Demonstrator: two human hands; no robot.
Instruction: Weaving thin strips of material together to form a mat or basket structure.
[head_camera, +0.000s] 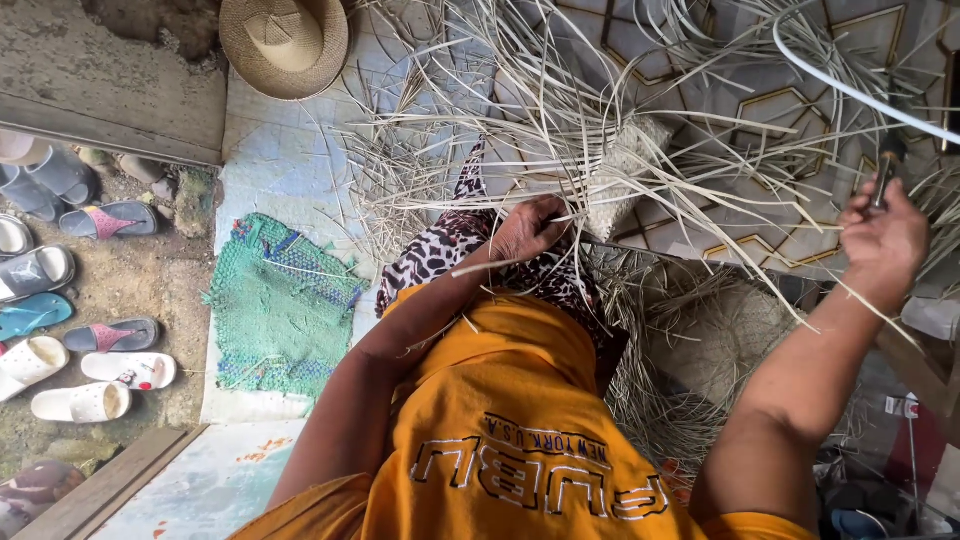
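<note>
While left hand (527, 230) pins woven piece (628, 178), strips (560, 120) fan outward.

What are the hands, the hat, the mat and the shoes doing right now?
Left hand: closed on pale straw strips.
Right hand: raised, gripping a dark-handled tool.
Woven piece: partly woven, loose ends sticking out.
Straw hat: lying on the floor.
Green mat: flat, frayed.
Sandals: off, scattered on the dirt.

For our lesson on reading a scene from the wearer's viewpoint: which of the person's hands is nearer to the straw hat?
Left. The left hand lies below and right of the straw hat, among pale strips; the right hand is far off at the right edge.
</note>
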